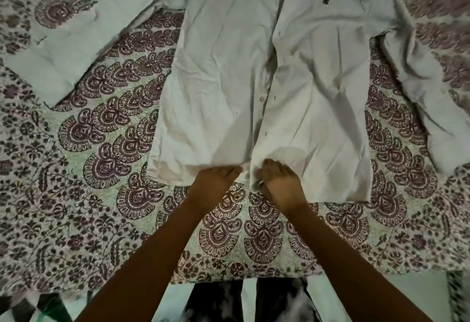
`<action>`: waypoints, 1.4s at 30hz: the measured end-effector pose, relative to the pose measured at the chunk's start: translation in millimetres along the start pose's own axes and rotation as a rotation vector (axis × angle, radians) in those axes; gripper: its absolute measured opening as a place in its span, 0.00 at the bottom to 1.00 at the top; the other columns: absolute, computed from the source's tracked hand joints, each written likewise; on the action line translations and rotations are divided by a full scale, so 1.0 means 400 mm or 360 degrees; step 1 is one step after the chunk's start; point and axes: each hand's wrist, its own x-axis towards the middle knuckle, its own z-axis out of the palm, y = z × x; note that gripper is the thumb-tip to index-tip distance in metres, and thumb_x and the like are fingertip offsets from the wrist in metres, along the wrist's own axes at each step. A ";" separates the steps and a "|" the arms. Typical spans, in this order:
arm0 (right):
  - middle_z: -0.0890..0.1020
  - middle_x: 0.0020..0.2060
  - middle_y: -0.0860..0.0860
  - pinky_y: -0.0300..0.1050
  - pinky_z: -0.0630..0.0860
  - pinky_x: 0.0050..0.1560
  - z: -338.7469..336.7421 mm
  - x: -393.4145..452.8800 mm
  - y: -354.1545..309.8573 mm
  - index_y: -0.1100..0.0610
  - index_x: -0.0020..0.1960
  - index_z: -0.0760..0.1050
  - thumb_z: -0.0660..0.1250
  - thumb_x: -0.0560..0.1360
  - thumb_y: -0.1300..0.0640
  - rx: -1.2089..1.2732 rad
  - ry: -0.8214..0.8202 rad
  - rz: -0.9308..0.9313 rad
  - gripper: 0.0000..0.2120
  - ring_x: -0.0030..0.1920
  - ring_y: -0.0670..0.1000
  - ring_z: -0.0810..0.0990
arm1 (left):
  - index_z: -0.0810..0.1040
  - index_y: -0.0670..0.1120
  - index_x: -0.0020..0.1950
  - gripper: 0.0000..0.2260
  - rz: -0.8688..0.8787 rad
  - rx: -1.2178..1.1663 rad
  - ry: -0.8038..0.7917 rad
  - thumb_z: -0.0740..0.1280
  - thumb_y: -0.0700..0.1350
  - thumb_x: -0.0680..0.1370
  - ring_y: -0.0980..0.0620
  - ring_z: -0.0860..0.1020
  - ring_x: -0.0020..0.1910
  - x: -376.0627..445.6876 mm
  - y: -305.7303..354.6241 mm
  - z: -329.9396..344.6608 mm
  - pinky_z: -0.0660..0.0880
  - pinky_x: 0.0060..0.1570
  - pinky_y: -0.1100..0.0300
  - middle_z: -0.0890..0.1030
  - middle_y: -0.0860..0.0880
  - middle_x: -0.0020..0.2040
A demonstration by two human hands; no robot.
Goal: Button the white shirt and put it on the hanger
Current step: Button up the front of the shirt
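White shirt (254, 67) lies flat, front up, on a patterned bedspread (106, 128), collar end away from the person, hem nearest.

Left to right: the left sleeve (58, 49) is spread out to the side. Left front panel (218, 87) lies flat w/ a button (262, 98) showing at its edge, not done up. Left hand (216, 181) pinches the hem corner of that panel, fingers curled on the cloth. Right hand (278, 181), just beside it, grips the bottom of the other panel's placket (273, 92), fingers bunched round the fabric. Buttonholes run up that strip, all open as far as I can see. Right sleeve (419, 97) trails off to the side.

Progress: prob. at the very start, lowest button being lined up, none fastened. Hanger not in view. Left: every button, then hanging.
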 end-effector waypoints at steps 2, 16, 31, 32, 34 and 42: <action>0.82 0.51 0.56 0.49 0.78 0.51 -0.005 -0.015 0.019 0.55 0.54 0.77 0.68 0.69 0.54 0.0152 0.0108 -0.0066 0.14 0.48 0.56 0.82 | 0.82 0.52 0.56 0.23 -0.0112 -0.0197 0.0101 0.75 0.37 0.62 0.49 0.83 0.30 0.008 -0.009 -0.010 0.79 0.26 0.57 0.86 0.48 0.40; 0.79 0.61 0.53 0.45 0.62 0.68 -0.011 -0.107 0.043 0.57 0.55 0.78 0.61 0.72 0.56 0.0300 0.0175 -0.0357 0.14 0.63 0.52 0.76 | 0.83 0.48 0.51 0.17 -0.0014 -0.0553 0.0335 0.57 0.42 0.70 0.49 0.84 0.43 -0.052 -0.045 -0.018 0.81 0.44 0.53 0.85 0.49 0.47; 0.80 0.42 0.56 0.46 0.75 0.34 -0.015 -0.039 0.052 0.60 0.49 0.76 0.54 0.73 0.51 0.0428 0.0104 0.0135 0.17 0.38 0.59 0.80 | 0.81 0.45 0.54 0.12 -0.0602 -0.0683 0.0211 0.60 0.41 0.75 0.45 0.81 0.44 0.064 0.061 -0.069 0.77 0.47 0.55 0.84 0.45 0.49; 0.80 0.45 0.56 0.46 0.75 0.34 -0.018 -0.020 0.043 0.59 0.53 0.75 0.58 0.74 0.50 0.0487 0.0146 0.0229 0.15 0.41 0.58 0.80 | 0.81 0.45 0.54 0.12 -0.0649 -0.0821 0.0282 0.61 0.41 0.76 0.46 0.81 0.45 0.097 0.074 -0.072 0.76 0.47 0.58 0.84 0.45 0.49; 0.77 0.51 0.56 0.46 0.74 0.36 -0.020 0.015 0.023 0.59 0.58 0.71 0.67 0.72 0.48 0.0569 0.0140 0.0447 0.20 0.47 0.58 0.79 | 0.81 0.45 0.55 0.12 -0.0716 -0.0946 0.0377 0.62 0.38 0.76 0.48 0.82 0.47 0.158 0.091 -0.063 0.73 0.48 0.62 0.84 0.45 0.51; 0.76 0.49 0.58 0.44 0.68 0.32 -0.020 0.067 0.002 0.62 0.58 0.70 0.72 0.65 0.45 0.0350 0.0150 0.0844 0.29 0.43 0.57 0.80 | 0.79 0.42 0.52 0.12 -0.0718 -0.0867 0.0260 0.63 0.33 0.72 0.42 0.79 0.48 0.227 0.084 -0.010 0.76 0.49 0.50 0.79 0.41 0.52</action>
